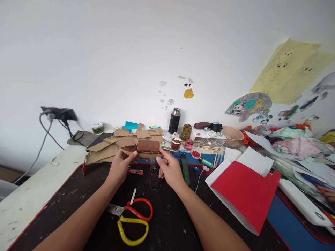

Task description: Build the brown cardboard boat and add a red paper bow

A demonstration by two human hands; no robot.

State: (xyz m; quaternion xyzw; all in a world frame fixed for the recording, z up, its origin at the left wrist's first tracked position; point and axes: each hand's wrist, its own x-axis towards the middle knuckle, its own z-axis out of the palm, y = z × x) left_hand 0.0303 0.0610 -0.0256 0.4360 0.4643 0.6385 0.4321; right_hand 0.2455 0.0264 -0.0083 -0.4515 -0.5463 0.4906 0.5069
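Between my two hands is a brown cardboard piece (148, 146), a small boxy block on a flat strip, raised above the black mat (167, 216). My left hand (121, 164) pinches its left end, thumb on top. At its right end, my right hand (170, 169) is closed with thumb and index finger against the edge; the other fingers curl below. Scissors (136, 221) with one red and one yellow handle lie on the mat between my forearms. A white paper strip (133, 196) rests by the red handle. The scissors' blade tips are hidden behind my left forearm.
Cut cardboard pieces (104, 153) pile up behind my left hand. Along the wall stand a black thermos (175, 121), a murky jar (186, 132) and paint pots (195, 154). A green cutter (185, 170) and red paper (243, 195) lie rightward. Another person's hand (327, 192) shows far right.
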